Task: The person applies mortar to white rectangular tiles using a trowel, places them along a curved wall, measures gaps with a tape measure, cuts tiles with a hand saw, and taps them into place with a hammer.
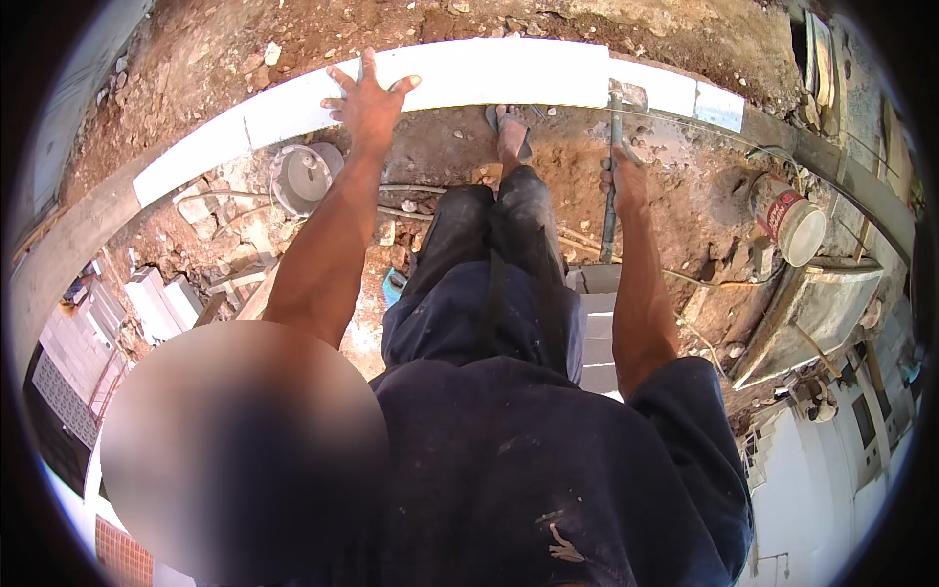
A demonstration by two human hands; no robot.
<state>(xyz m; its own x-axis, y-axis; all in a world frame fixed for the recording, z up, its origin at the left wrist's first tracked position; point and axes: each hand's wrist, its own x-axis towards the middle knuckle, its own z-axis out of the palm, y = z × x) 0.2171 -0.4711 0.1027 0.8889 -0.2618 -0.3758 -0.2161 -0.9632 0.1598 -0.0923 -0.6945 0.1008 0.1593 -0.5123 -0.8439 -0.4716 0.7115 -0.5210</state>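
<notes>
My left hand (pixel 368 106) rests with spread fingers on a row of white blocks (pixel 509 70) laid along a concrete beam (pixel 68 256). My right hand (pixel 624 174) grips the long handle of a grey hammer-like tool (pixel 614 132). Its head is up by the front edge of the blocks, to the right of the tall middle block; whether it touches them I cannot tell. A thin line runs along the blocks' near side. Below, my sandalled foot (pixel 511 135) shows on the dirt.
A white bucket (pixel 298 181) stands left among rubble and hoses. Another bucket (pixel 787 220) lies tilted at right, above a worn board (pixel 807 313). White blocks (pixel 156 298) are stacked at lower left; grey blocks (pixel 597 323) sit behind my legs. Buildings line both rims.
</notes>
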